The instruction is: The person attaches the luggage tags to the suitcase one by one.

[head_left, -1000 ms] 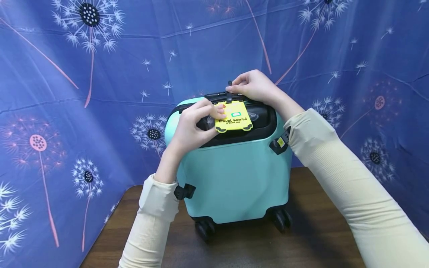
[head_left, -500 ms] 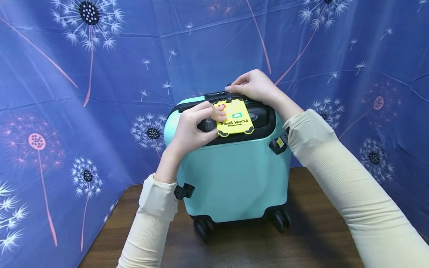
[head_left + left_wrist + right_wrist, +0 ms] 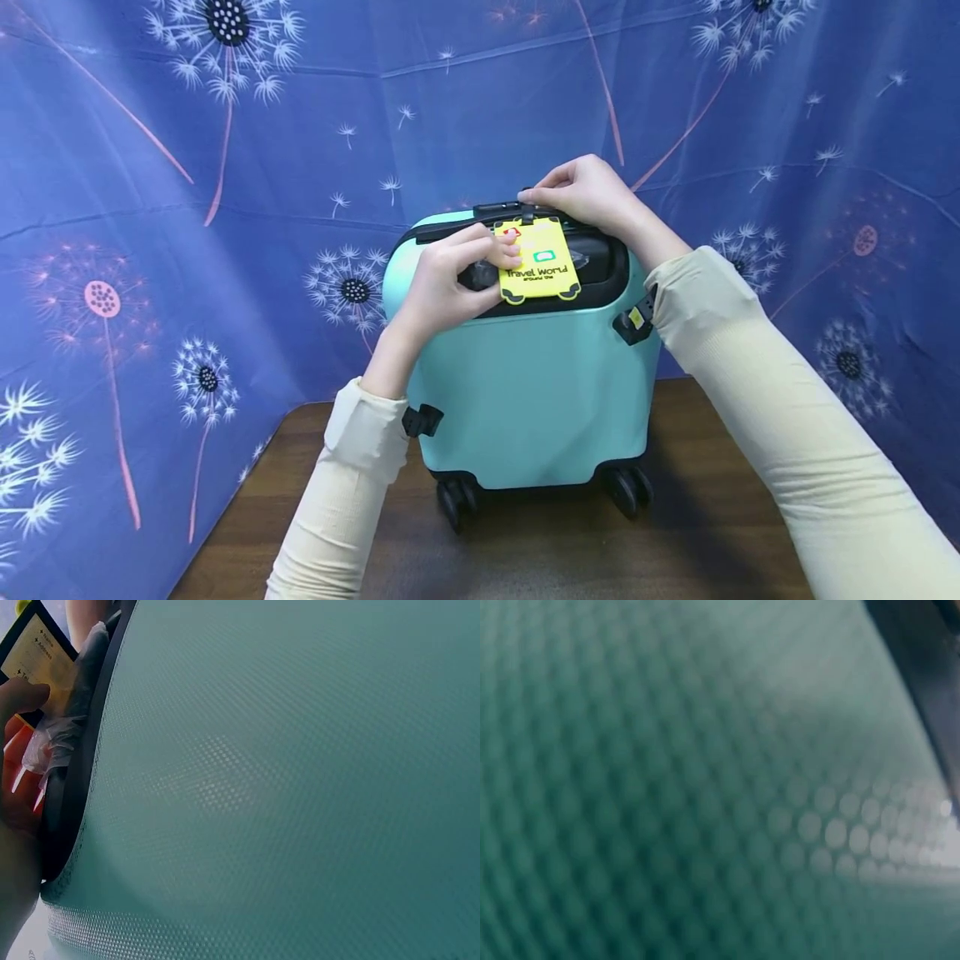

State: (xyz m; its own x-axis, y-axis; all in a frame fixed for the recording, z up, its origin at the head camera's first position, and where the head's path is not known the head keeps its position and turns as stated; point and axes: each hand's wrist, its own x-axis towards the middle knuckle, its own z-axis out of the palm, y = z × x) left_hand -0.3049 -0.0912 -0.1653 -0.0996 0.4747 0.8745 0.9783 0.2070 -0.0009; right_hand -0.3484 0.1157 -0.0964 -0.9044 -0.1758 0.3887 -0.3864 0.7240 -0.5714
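A mint-green suitcase (image 3: 532, 392) with a black top panel stands upright in the head view. My left hand (image 3: 457, 271) pinches the left side of a yellow luggage tag (image 3: 547, 250) printed "Travel World". In the left wrist view, the thumb presses on the tag's back, where a card (image 3: 45, 656) with name and address lines shows. Above the tag, my right hand (image 3: 581, 196) pinches the black strap (image 3: 528, 214) at the suitcase's top handle; the fingers cover part of it. Only blurred textured shell and a dark edge fill the right wrist view.
Clear plastic wrap (image 3: 56, 742) lies at the handle recess behind the tag. Black wheels (image 3: 626, 490) hold the suitcase on a brown wooden table (image 3: 525, 558). A blue dandelion-print cloth (image 3: 285, 208) hangs close behind and at both sides.
The strap end that stuck up above my right fingers is now mostly hidden, and the tag hangs slightly lower against the suitcase. The head view has shifted a little. Both hands keep their holds.
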